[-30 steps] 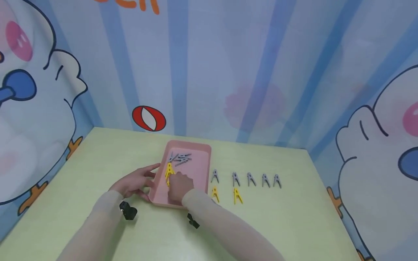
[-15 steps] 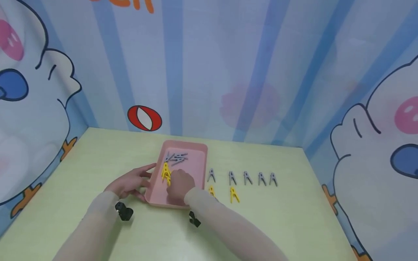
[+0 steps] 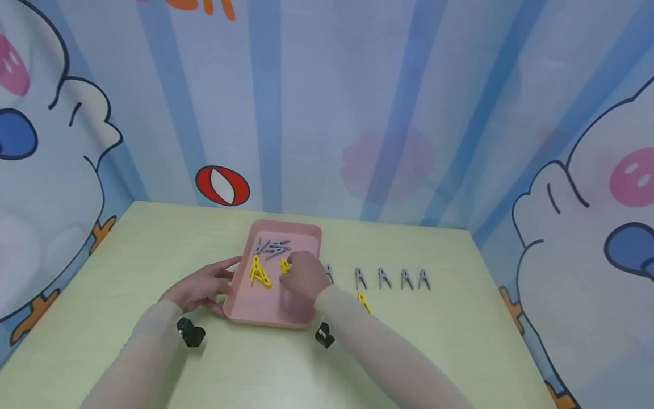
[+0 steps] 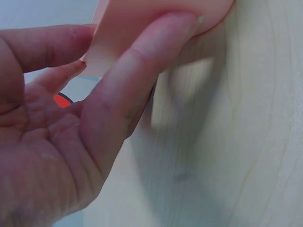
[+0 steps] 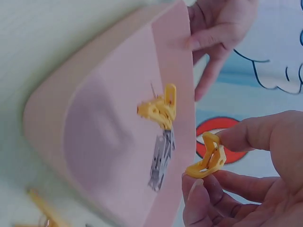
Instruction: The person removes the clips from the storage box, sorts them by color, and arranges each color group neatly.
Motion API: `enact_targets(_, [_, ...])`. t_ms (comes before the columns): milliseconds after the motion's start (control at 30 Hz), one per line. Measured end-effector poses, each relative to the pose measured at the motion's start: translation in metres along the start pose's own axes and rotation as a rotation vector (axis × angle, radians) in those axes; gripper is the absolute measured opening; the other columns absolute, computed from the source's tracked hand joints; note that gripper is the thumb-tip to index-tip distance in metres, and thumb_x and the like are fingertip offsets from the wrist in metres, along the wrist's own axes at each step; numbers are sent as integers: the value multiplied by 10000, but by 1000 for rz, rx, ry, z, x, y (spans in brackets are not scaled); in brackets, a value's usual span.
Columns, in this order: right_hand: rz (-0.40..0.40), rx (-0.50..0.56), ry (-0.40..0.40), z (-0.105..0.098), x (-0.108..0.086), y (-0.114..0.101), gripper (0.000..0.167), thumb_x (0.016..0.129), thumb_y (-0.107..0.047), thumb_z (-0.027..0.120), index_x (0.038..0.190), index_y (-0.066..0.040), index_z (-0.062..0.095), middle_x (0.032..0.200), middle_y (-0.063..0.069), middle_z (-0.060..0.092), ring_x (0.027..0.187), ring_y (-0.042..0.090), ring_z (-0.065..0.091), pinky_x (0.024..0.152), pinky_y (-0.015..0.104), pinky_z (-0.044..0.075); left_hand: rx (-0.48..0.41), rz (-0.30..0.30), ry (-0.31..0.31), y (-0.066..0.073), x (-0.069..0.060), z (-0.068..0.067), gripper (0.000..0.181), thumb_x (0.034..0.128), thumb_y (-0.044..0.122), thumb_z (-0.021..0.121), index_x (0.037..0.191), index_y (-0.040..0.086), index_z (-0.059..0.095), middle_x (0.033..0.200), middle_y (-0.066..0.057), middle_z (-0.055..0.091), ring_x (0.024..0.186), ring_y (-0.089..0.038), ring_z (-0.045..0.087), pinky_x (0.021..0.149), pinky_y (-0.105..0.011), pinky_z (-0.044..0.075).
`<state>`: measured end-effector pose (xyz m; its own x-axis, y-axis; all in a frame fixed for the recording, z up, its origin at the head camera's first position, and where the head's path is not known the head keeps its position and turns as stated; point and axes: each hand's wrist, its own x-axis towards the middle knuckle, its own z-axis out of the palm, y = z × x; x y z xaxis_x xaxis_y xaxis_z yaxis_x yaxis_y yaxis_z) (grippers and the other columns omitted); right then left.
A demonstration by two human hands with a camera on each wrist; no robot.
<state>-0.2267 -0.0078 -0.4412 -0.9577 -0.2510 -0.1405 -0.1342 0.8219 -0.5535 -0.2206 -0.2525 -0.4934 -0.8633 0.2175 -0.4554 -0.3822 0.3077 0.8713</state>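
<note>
Yellow clip [image 3: 285, 266] pinched over the tray [image 3: 271, 307]

The right hand [image 3: 304, 275] grips the clip between thumb and fingertips; in the head view the clip is over the right half of the tray, though its height above the floor is hard to judge; the left hand [image 3: 196, 286] has its fingers spread and extended, thumb and fingertips against the tray's left wall, clasping nothing. Other yellow clips [image 3: 259, 272] lie overlapped by that wall; grey clips [image 3: 277, 247] lie loosely crossed toward the far end; on the table [image 3: 168, 238], right of the tray, stands a row of grey ones [image 3: 384, 278], the nearest partly hidden by the right hand, with a yellow one [image 3: 363, 302] below, partly covered by the sleeve [image 3: 352, 315].

The held clip looks like hard plastic: probably very light, stiff in each arm but springy between them, a little slippery, not very fragile; its sides near the spring should give the steadiest hold, since a hard squeeze at the tails would likely spread the other end; in the overlapped bunch, one free arm seems the best place to take, lest a neighbour come along with it.
</note>
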Motion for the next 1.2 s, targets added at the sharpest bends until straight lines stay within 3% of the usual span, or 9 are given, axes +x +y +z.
enact_targets(200, [18,10,22,-21,-7,16,432,897,-161,703,1282,14,618,1179,126,665,839,177,600,787,334,541,-16,18,-6,-3,-3,0,877,879,-40,622,1598,247,209,1524,-268,264,945,-309,665,656,-484,589])
enact_targets(400, [33,24,56,-36,-15,42,428,886,-143,696,1260,50,619,1052,136,691,683,168,569,650,317,518,-5,16,-1,-2,-5,-1,878,890,-27,620,1600,266,195,1530,-256,260,957,-319,655,674,-478,591])
enact_targets(633, [98,20,74,-42,-30,75,419,860,-120,687,1218,89,626,1167,216,661,530,134,485,781,390,551,1,29,-15,1,-5,-2,869,898,-20,607,1603,252,178,1528,-267,254,938,-309,667,668,-473,591])
enact_targets(700, [122,12,60,-40,-33,82,269,838,-97,685,1046,74,679,976,171,694,491,126,436,656,349,541,0,23,-13,1,-4,-1,871,897,-22,609,1603,253,180,1529,-267,256,930,-308,668,665,-473,591])
enact_targets(767, [125,-8,47,-36,-35,89,91,816,-74,673,782,7,647,720,76,624,471,108,382,522,280,457,1,19,-13,0,-4,-1,870,900,-19,610,1603,255,177,1529,-269,255,926,-305,666,665,-470,591])
enact_targets(867, [130,-29,34,-29,-38,95,345,804,-49,667,570,-125,426,522,-28,364,460,107,304,438,245,274,-1,8,-12,-2,-4,0,868,903,-20,608,1603,258,176,1531,-270,254,928,-305,662,669,-467,592])
enact_targets(1000, [109,-71,43,-20,-41,100,436,800,-26,678,536,-149,354,496,-47,309,452,103,289,433,236,258,-6,4,-20,-5,-3,0,867,903,-20,606,1603,260,177,1533,-266,248,941,-312,661,680,-470,591])
enact_targets(1200, [99,-133,54,-12,-43,102,412,799,-27,687,554,-142,376,512,-44,336,461,102,318,433,233,273,-14,16,-26,-6,-3,1,859,907,-8,607,1601,269,183,1539,-252,243,967,-318,659,693,-469,590])
